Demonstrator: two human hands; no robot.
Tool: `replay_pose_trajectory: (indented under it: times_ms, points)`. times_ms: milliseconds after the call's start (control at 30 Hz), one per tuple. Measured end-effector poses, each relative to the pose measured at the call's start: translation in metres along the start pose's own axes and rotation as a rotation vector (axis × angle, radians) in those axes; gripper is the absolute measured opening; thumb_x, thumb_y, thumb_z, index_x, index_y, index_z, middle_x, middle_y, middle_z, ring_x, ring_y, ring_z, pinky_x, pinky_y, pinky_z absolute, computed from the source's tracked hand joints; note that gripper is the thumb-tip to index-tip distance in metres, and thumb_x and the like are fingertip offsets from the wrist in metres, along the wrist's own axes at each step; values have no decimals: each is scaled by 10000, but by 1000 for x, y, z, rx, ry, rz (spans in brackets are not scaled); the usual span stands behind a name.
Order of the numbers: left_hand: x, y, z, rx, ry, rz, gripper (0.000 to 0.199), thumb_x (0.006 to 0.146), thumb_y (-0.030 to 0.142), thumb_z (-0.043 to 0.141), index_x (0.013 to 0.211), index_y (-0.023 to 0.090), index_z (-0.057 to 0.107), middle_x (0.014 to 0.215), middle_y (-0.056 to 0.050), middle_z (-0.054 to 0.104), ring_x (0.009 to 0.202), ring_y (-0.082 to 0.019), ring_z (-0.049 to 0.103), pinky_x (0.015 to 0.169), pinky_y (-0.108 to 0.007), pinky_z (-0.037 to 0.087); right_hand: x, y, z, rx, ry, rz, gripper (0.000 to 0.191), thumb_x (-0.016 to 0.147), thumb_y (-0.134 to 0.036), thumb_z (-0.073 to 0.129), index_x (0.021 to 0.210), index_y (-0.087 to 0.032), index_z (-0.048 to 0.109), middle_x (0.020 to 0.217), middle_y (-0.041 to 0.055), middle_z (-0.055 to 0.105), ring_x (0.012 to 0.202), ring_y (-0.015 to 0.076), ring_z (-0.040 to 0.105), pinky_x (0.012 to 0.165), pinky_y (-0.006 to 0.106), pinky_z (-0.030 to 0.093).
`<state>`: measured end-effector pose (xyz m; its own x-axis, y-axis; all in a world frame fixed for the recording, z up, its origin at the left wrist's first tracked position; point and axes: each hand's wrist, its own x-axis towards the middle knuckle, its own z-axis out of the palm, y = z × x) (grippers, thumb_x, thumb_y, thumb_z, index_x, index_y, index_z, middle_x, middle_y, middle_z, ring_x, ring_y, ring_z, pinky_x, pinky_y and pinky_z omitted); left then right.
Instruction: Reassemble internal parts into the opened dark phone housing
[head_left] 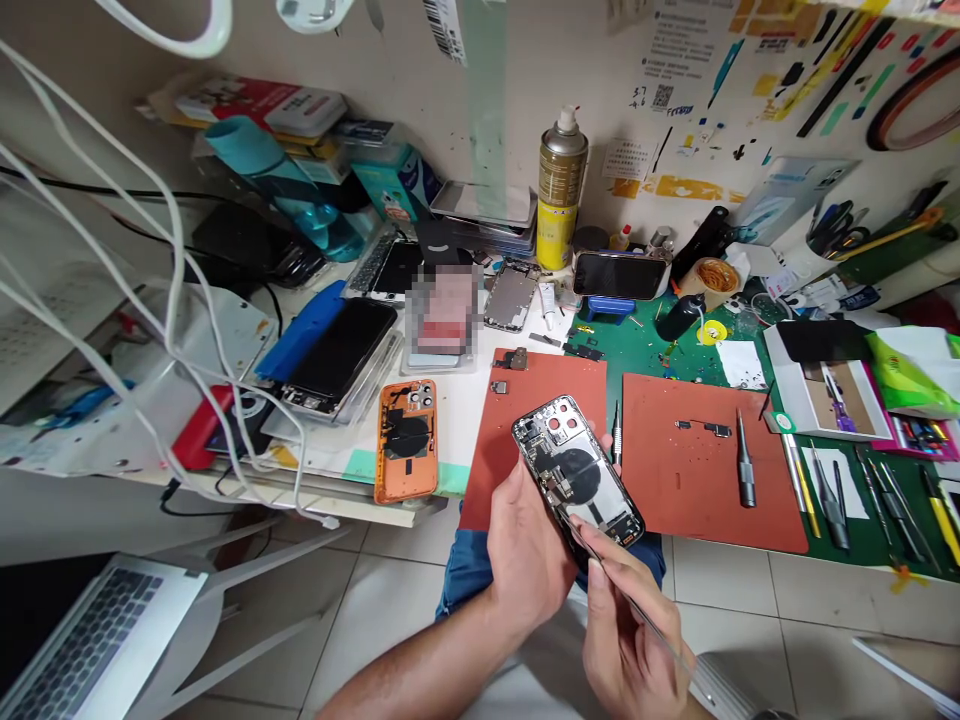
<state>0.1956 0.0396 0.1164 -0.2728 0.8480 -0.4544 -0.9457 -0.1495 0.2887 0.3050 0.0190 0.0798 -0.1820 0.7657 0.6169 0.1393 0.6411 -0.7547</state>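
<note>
My left hand (pixel 529 545) cradles an opened phone (pixel 581 475), tilted with its inside facing up. Inside it are a bare circuit board, a round black coil and two red-ringed camera openings. My right hand (pixel 634 625) is closed on thin metal tweezers (pixel 651 622), whose tip is at the phone's lower left edge. Just behind the phone a slim screwdriver (pixel 617 433) lies between two red-brown mats, the left mat (pixel 491 490) and the right mat (pixel 652 410). An orange phone housing (pixel 407 440) with its inside exposed rests to the left.
Small phone parts (pixel 703 428) and a pen-like grey tool (pixel 744 460) lie on the right mat. Further right are several tweezers and drivers (pixel 832 505). A spray can (pixel 561 190) stands at the back. White cables (pixel 176 250) hang at left, near a stacked black-screened phone (pixel 341 350).
</note>
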Motion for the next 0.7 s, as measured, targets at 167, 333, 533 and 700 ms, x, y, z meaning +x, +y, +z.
replay_pose_trajectory:
  times_ms: [167,333,533,700]
  points:
    - [-1,0,2,14,17,4,685,996,610,568,1564,228,566,1500,-159,695,1378,-432,652,1183,-614,471,-5,5,-3,17,-48,-2,550,881,160,652,1359,-112,650,1307,173,787,1140,299,820,885,458,752]
    - [-2,2,3,8,35,-6,699,1001,604,547,1587,222,541,1509,-164,688,1393,-434,643,1189,-617,464,-7,6,-2,34,-38,-12,566,875,166,646,1366,-113,651,1320,170,783,1156,304,814,894,468,750]
    - [-2,1,2,-5,29,15,696,1013,591,527,1597,213,523,1479,-171,708,1413,-421,634,1215,-614,437,-2,4,-1,36,-45,-21,577,857,189,639,1355,-102,643,1313,173,787,1145,299,818,887,449,751]
    - [-1,1,2,0,28,15,676,1029,576,496,1591,201,524,1444,-177,728,1406,-413,642,1219,-611,434,1,2,-1,23,-38,-13,526,896,143,652,1351,-119,647,1299,171,797,1126,296,826,864,427,753]
